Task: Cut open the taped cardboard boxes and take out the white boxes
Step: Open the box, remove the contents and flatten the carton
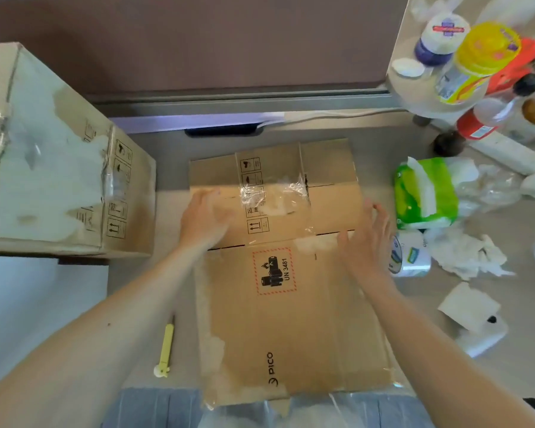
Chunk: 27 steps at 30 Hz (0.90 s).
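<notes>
**Flaps to be parted along the slit seam**

The cardboard box (291, 319) lies in the middle of the tabletop (377, 143), its broad printed face up. The left grip (206, 217) is laid flat on the far left flap, fingers straight and close together. The right grip (366, 239) is spread, fingers apart, at the right end of the dark seam (331, 234); whether it touches the board cannot be told. No white boxes are seen, and whether one is inside cannot be told.

The step is judged to be the opening of the flaps. One flap is best pinned down while the other is lifted from the seam's free end, so that any uncut tape (272, 193) peels instead of tearing the board. If it resists, the yellow cutter (166, 347), lying just left of the box, should be run along the seam shallowly.

The board is matte brown and creased in straight folds, with pale patches where paper has been stripped. The tape is clear, glossy and wrinkled. A second taped box (59, 168), taller, stands at the left.
</notes>
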### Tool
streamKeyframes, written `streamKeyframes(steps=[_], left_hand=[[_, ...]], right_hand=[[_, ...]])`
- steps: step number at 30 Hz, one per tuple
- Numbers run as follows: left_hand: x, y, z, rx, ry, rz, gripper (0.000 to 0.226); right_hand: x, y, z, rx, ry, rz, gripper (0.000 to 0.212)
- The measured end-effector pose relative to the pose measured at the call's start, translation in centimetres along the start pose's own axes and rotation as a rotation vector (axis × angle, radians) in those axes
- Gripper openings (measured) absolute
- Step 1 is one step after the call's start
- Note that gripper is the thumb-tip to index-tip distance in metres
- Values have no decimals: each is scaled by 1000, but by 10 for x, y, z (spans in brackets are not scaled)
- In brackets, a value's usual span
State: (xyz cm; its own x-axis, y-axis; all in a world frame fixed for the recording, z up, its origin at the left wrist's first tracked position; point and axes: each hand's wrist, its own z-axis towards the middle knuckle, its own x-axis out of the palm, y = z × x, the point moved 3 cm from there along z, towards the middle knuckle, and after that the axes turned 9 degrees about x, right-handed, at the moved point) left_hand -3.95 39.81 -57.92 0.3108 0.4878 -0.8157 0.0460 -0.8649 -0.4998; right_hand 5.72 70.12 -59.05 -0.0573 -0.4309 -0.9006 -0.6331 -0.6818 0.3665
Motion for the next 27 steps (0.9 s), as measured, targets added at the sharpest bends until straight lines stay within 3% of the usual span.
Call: streamKeyframes(steps=[6, 11, 15, 18, 27], left_hand=[[27, -10, 76, -20, 158, 316, 80], [50, -2, 96, -32, 194, 422, 82], [62, 4, 99, -6, 131, 520, 78], [62, 7, 101, -39, 162, 520, 81], [63, 7, 100, 18, 51, 491, 73]], right_hand=[[30, 59, 86, -193, 140, -155, 61], [68, 73, 138, -183, 294, -340, 74], [82, 72, 133, -183, 170, -433, 74], [81, 73, 134, -184, 165, -426, 74], [81, 73, 134, -176, 125, -407, 74]])
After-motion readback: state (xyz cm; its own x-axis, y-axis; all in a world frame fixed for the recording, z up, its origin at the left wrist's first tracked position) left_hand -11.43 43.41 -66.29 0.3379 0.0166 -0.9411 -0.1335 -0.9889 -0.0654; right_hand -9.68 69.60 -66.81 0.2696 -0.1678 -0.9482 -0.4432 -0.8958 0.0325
